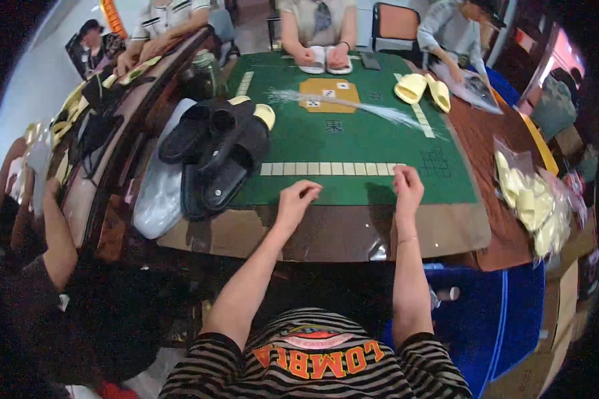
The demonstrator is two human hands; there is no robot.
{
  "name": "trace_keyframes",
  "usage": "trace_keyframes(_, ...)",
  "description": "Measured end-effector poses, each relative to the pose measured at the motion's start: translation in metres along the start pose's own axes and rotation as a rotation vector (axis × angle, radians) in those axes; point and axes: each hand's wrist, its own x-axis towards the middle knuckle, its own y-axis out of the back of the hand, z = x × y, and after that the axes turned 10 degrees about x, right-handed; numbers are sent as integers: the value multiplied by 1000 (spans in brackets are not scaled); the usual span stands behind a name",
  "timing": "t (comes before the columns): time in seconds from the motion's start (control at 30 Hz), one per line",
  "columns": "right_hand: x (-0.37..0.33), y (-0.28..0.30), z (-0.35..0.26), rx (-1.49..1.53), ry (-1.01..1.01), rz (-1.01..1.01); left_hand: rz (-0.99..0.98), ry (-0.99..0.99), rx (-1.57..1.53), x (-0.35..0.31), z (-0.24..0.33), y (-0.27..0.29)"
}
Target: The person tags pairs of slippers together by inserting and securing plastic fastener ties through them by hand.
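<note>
Here on the table (339, 236), the left hand (298, 201) is hovering near the front edge of the green mat (373, 145), its fingers curling loosely; whether anything is sitting inside them, I cannot tell. Over to the right hand (408, 188), bending its fingers inward at the right end of a row of pale rectangles (329, 169); its grip I cannot make out either. Black slippers (236, 159) are piling up left of the left hand, overlapping a clear plastic bag (156, 203). Farther back, a bundle of whitish strands (353, 105) is stretching across the mat, yellow slippers (411, 87) are lying beyond its right end, and across the table a co-worker is resting both hands on white slippers (339, 65).
</note>
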Motion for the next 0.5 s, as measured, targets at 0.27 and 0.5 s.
trace_keyframes(0.27,23,49,7,313,9,462,77,-15,-130,5,-7,-8)
trace_keyframes(0.5,-14,-4,-37,-676,646,235,227,-244,262,-5,3,-5)
